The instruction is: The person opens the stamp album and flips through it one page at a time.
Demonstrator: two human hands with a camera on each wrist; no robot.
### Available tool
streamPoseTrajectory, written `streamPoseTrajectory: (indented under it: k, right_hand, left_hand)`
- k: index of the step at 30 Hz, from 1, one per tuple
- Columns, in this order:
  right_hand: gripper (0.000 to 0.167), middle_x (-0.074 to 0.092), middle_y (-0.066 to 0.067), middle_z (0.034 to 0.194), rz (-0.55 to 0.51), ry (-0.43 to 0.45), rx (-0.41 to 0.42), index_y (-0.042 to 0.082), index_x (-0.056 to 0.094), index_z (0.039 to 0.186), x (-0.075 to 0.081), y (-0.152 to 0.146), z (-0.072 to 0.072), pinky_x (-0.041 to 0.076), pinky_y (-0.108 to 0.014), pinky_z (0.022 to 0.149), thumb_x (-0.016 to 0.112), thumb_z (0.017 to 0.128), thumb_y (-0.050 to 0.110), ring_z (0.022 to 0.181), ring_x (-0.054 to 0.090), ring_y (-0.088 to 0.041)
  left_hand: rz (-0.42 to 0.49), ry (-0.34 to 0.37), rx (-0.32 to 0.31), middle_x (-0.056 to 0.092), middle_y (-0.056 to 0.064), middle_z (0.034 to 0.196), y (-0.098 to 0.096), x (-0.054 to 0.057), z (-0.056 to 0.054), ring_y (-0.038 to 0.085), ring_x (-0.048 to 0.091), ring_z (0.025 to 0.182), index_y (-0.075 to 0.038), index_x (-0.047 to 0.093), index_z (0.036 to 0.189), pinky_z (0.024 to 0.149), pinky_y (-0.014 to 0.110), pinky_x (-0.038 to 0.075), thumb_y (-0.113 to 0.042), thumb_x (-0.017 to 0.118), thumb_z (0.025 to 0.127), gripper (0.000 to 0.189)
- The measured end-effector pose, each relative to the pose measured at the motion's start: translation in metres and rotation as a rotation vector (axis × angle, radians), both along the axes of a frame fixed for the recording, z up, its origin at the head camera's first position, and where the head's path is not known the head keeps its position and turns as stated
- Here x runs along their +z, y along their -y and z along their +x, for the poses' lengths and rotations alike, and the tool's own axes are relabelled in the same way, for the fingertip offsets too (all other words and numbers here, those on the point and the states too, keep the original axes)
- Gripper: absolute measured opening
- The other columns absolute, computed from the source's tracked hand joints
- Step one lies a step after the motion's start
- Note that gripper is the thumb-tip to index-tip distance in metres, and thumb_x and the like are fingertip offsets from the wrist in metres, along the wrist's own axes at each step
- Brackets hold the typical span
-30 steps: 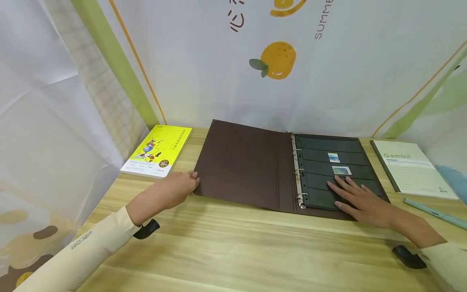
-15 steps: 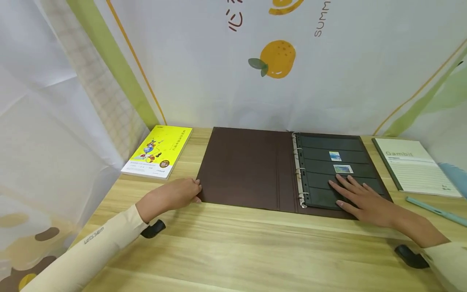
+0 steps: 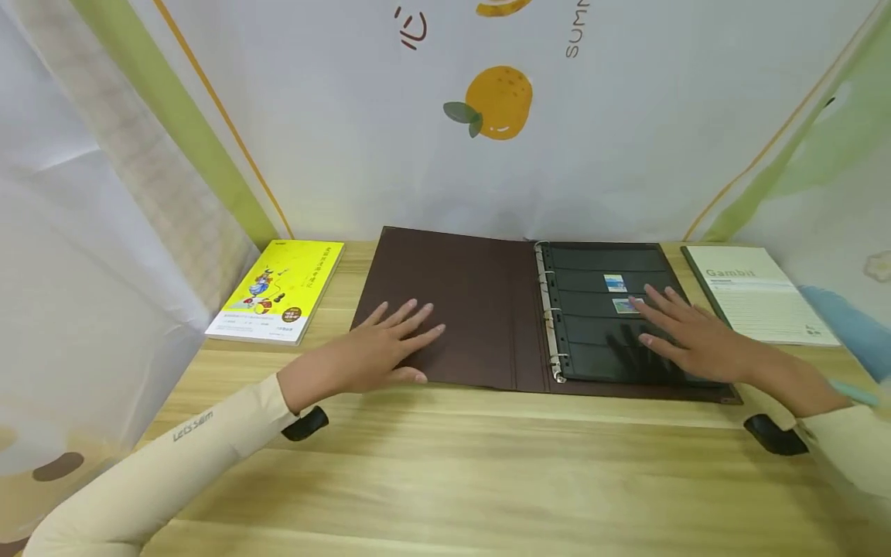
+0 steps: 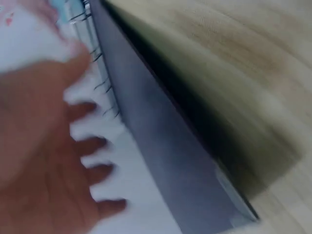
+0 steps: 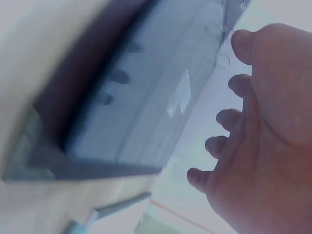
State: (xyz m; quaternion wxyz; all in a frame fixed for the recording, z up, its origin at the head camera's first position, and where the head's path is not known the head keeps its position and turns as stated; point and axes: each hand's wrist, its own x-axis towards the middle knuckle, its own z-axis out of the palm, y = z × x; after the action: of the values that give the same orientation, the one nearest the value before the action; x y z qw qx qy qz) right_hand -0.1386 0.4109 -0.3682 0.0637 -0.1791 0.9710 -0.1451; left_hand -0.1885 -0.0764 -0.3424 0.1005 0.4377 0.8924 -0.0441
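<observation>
A ring binder [image 3: 532, 325] lay open on the wooden tabletop [image 3: 452, 472], its row of metal rings [image 3: 547, 309] near the middle and its plain dark brown cover [image 3: 473, 286] to the left. That cover seemed tilted slightly up, with dark shadow under its edge in the left wrist view. The left hand [image 3: 376, 350] was above it, palm down, fingers spread wide and holding nothing. The right hand [image 3: 706, 344] hung over the black pocket page [image 3: 588, 329] on the other side, its fingers likewise apart and free of any object; their dark shapes showed on the glossy page below. Two small stamps sat in separate strips of that page: the upper stamp [image 3: 615, 283] in full sight, the lower stamp [image 3: 624, 306] partly behind a fingertip in the head view. A yellow book [image 3: 278, 286] lay left of the binder, a pale notebook [image 3: 762, 298] lay to its right, and a teal pen-like object [image 3: 855, 393], mostly hidden, showed beyond the right wrist.
</observation>
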Motion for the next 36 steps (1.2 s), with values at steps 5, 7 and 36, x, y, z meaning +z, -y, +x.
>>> streamPoseTrajectory:
  k: [5,7,36]
  right_hand:
    - [0.072,0.016,-0.039,0.161,0.013,0.026,-0.041,-0.005,0.019,0.159,0.014,-0.006,-0.042,0.022,-0.077,0.110,0.055,0.106,0.028,0.146,0.016,-0.063]
    - [0.074,0.019,-0.040,0.159,0.024,0.047,-0.062,-0.010,0.018,0.157,0.017,-0.007,-0.058,0.024,-0.074,0.112,0.055,0.106,0.028,0.145,0.020,-0.061]
    - [0.079,0.017,-0.048,0.153,0.008,0.149,-0.300,-0.017,0.013,0.154,0.005,-0.035,-0.090,0.024,-0.076,0.110,0.044,0.108,0.039,0.138,0.020,-0.067]
  left_hand:
    - [-0.005,0.079,-0.159,-0.001,0.003,0.173,-0.020,-0.010,-0.014,0.030,-0.004,0.160,-0.033,0.009,0.163,0.126,0.063,0.000,-0.061,0.032,0.105,0.068]
    - [-0.033,0.097,-0.189,-0.002,0.000,0.173,-0.025,-0.015,-0.019,0.027,-0.006,0.160,-0.036,0.007,0.163,0.127,0.060,-0.001,-0.061,0.027,0.106,0.065]
    - [-0.121,0.104,-0.365,-0.009,-0.004,0.172,-0.044,-0.043,-0.045,0.022,-0.007,0.160,-0.041,0.003,0.161,0.129,0.052,0.002,-0.056,0.023,0.108,0.059]
